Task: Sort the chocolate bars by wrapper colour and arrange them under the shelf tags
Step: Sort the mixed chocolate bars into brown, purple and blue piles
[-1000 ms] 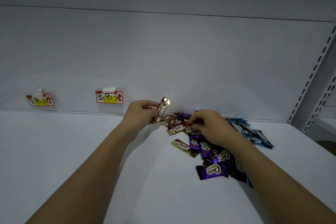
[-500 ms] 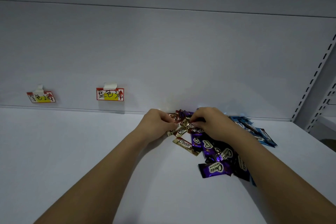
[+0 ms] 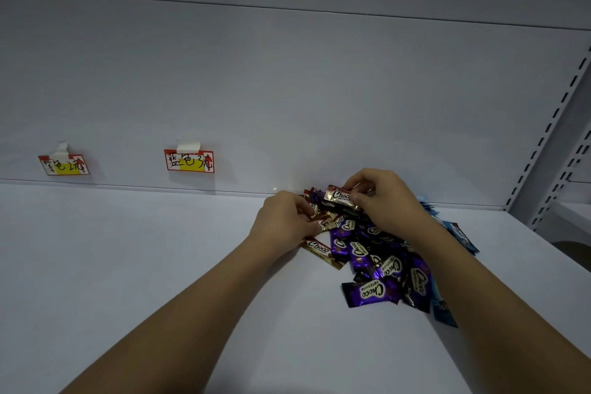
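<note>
A mixed pile of chocolate bars (image 3: 377,253) lies on the white shelf (image 3: 128,265) near the back wall, with purple, gold-brown and blue wrappers. My right hand (image 3: 383,201) pinches a gold-brown bar (image 3: 339,197) lifted just above the pile's far end. My left hand (image 3: 284,221) grips gold-brown bars (image 3: 323,221) at the pile's left edge. Another gold-brown bar (image 3: 319,249) lies loose just below my left hand. Blue bars (image 3: 460,233) sit to the right, partly hidden by my right forearm.
Two red-and-yellow shelf tags are taped to the back wall: one at the far left (image 3: 64,165), one nearer the middle (image 3: 189,160). A slotted metal upright (image 3: 556,125) bounds the shelf on the right.
My left hand came down from holding a bar up and now grips bars at the pile. My right hand has lifted a gold-brown bar out of the pile.
</note>
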